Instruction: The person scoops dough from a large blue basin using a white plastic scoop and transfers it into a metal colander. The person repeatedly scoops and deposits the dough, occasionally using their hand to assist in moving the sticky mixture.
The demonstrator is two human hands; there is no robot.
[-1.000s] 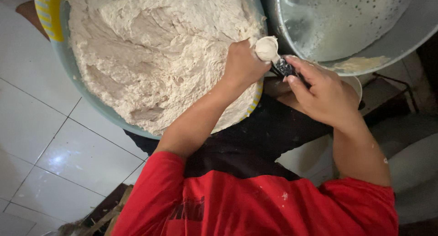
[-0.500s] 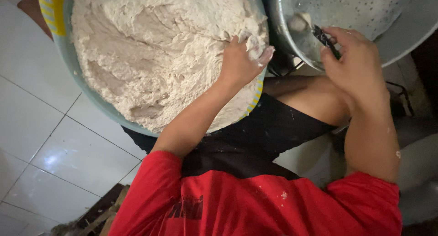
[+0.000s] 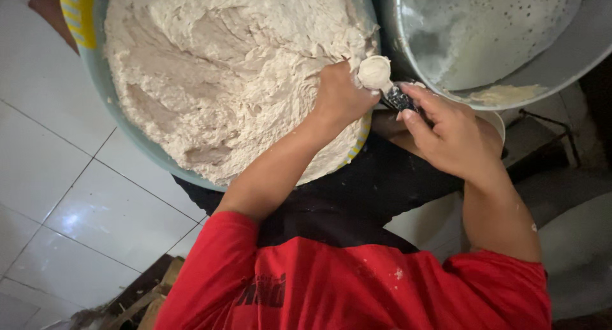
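Mid-portioning, I'd say — right hand (image 3: 456, 135) clamps the black-handled scoop (image 3: 376, 75), already full of dough, at the right rim of the big dough tub (image 3: 108, 94). Left hand (image 3: 341, 94) grips nothing, fingers pressed against the scoop's bowl. Next it needs levelling off, carefully.

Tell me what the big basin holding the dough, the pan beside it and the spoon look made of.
Basin: likely plastic, with a matte pale teal wall and a yellow striped rim. Pan: metal, probably aluminium or steel, grey with a dull sheen and dusted white. Spoon: bowl coated in dough, material hidden; dark handle, possibly plastic.
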